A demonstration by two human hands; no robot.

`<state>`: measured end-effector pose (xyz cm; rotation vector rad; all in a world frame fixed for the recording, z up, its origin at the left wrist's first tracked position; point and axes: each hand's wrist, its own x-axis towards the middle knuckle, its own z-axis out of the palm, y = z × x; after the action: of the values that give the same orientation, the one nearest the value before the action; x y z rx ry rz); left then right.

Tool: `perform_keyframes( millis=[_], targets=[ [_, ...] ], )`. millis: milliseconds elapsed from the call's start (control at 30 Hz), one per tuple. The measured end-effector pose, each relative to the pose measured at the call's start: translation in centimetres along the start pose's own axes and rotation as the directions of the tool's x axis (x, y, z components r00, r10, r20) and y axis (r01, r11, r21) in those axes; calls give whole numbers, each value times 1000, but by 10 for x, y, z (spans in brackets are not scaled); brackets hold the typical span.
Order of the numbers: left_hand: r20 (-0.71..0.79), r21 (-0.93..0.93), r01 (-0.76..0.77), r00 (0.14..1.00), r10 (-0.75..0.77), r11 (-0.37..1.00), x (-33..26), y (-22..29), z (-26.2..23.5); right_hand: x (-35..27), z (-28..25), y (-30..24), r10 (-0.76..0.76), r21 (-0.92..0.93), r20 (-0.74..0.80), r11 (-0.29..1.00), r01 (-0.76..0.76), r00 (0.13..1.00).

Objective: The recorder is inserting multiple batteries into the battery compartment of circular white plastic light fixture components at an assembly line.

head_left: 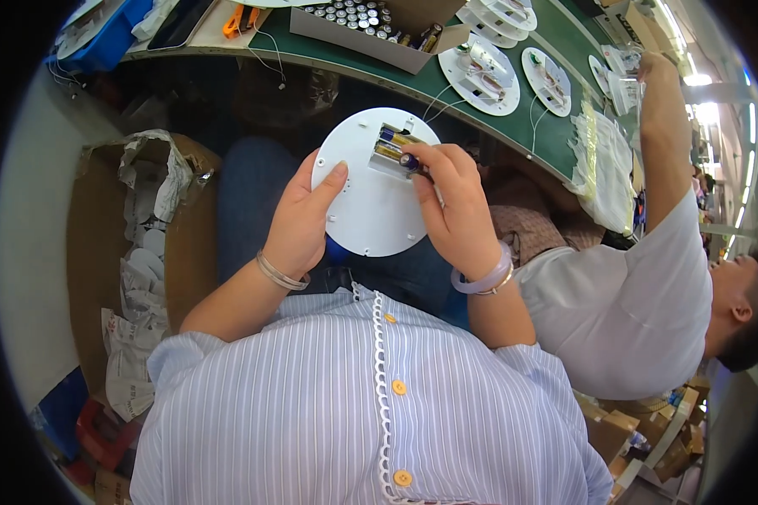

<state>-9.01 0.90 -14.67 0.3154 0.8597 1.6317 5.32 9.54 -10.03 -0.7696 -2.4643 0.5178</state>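
A round white plastic disc [370, 210] with a rectangular battery compartment is held up above my lap. My left hand [306, 210] grips its left edge, thumb flat on the face and fingers behind. Two batteries [387, 150] lie side by side in the compartment. At the compartment's lower right side, my right hand [459, 202] pinches another battery [408, 161] between thumb and fingers, its end tilted out of the slot. The fingers partly cover that battery and the compartment's right side.
Ahead, a green-topped bench [531, 126] carries an open carton [379, 42] of batteries, several white round housings [480, 74] with wires and an orange cutter [241, 21]. A cardboard box [101, 252] with packaging stands at left. A co-worker [623, 295] sits at right, an arm over the bench.
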Motion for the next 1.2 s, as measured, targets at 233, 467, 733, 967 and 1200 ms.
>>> perform_keyframes(
  millis=[233, 467, 733, 967, 1200],
  targets=[
    [-7, -21, 96, 995, -96, 995, -5, 1, 11, 2, 4, -8, -97, -113, -30, 989, 93, 995],
    [8, -106, 30, 1000, -30, 994, -3, 14, 4, -9, 2, 5, 323, 280, -200, 924, -262, 925],
    [2, -182, 21, 1000, -21, 983, -7, 13, 6, -32, 15, 18, 524, 791, 147, 446, -418, 839],
    [81, 306, -3, 996, -23, 952, 0, 25, -10, -48, 11, 18, 533, 882, 301, 159, -443, 791],
    [84, 432, -72, 996, 40, 899, 9, 16, -6, -53, 11, 6, 432, 745, 181, 526, -410, 884]
  ],
)
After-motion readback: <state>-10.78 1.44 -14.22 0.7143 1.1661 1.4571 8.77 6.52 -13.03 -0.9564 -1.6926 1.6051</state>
